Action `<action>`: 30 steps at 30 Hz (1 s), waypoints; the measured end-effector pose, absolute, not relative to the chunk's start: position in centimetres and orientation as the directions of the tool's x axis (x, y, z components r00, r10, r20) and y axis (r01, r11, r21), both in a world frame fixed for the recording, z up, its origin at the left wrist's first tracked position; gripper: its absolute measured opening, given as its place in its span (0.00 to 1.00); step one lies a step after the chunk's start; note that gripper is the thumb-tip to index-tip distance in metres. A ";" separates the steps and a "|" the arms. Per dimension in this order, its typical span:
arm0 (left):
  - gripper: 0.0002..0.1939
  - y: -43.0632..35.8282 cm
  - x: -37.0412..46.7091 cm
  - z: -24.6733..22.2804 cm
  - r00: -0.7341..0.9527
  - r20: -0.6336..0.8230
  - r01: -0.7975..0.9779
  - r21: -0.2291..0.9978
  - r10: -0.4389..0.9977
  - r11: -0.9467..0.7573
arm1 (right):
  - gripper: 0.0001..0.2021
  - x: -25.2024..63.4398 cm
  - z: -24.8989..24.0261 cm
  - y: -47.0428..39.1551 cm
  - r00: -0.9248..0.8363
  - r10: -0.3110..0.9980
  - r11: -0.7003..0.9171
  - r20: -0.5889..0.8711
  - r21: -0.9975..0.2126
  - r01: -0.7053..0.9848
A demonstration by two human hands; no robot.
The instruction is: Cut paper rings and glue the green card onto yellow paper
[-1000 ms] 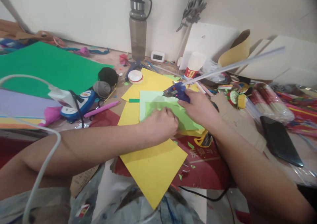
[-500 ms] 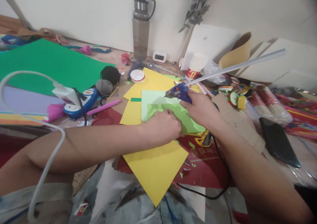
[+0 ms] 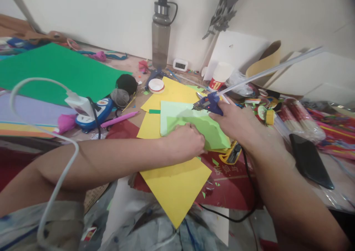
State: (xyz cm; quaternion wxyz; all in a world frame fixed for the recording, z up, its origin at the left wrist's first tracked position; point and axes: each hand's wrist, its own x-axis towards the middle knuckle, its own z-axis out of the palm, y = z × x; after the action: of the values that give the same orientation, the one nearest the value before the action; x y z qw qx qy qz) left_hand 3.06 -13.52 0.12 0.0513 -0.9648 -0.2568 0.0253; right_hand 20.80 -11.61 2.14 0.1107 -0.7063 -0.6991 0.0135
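My right hand [image 3: 235,118] is wrapped round a blue hot glue gun [image 3: 211,104], a long clear glue stick [image 3: 273,70] poking out of its back. The gun's nozzle is over a pale mint-green sheet [image 3: 169,109]. A brighter green paper [image 3: 215,136] with a wavy upper edge overlaps that sheet. My left hand [image 3: 188,139] is closed at the lower edge of the green paper, its fingertips hidden beneath the knuckles. Yellow sheets [image 3: 176,188] lie under and in front of both papers.
A yellow-handled cutter [image 3: 231,154] and black cord are near my right wrist. Behind stand a grey water bottle [image 3: 161,36], a small clock [image 3: 180,64] and a paper cup [image 3: 221,75]. A black phone [image 3: 310,160] is at right; a blue power socket [image 3: 95,114] and pink pen [image 3: 119,119] at left.
The glue gun has shifted a little to the right along the mint-green sheet. My left hand stays in place on the green paper. The whole view has moved slightly.
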 end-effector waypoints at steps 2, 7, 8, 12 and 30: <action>0.24 -13.5 3.1 0.1 0.865 -0.021 0.496 -0.108 0.501 -0.861 | 0.09 20.5 2.2 -11.4 0.033 0.991 -0.010 0.130 -0.171 0.985; 0.21 -13.3 3.1 -0.1 0.880 -0.047 0.468 -0.089 0.474 -0.879 | 0.12 17.5 1.8 -11.0 -0.065 0.989 0.099 0.134 -0.269 0.958; 0.20 -13.3 3.1 -0.2 0.889 -0.048 0.451 -0.092 0.456 -0.888 | 0.12 17.1 1.6 -10.9 -0.091 0.987 0.128 0.136 -0.292 0.948; 0.20 -13.3 3.1 -0.2 0.892 -0.039 0.444 -0.100 0.450 -0.890 | 0.13 17.3 1.3 -10.6 -0.040 0.991 0.078 0.131 -0.296 0.952; 0.20 -13.5 2.8 -0.2 0.918 0.039 0.396 -0.155 0.395 -0.905 | 0.08 20.7 3.2 -13.1 0.018 0.993 -0.001 0.117 -0.144 0.990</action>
State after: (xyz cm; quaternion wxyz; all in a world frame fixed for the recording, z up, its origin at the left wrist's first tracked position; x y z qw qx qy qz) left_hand 2.81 -13.54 -0.21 0.0799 -0.9760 -0.2027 -0.0033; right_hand 20.68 -13.08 3.24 0.0928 -0.7073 -0.7008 0.0092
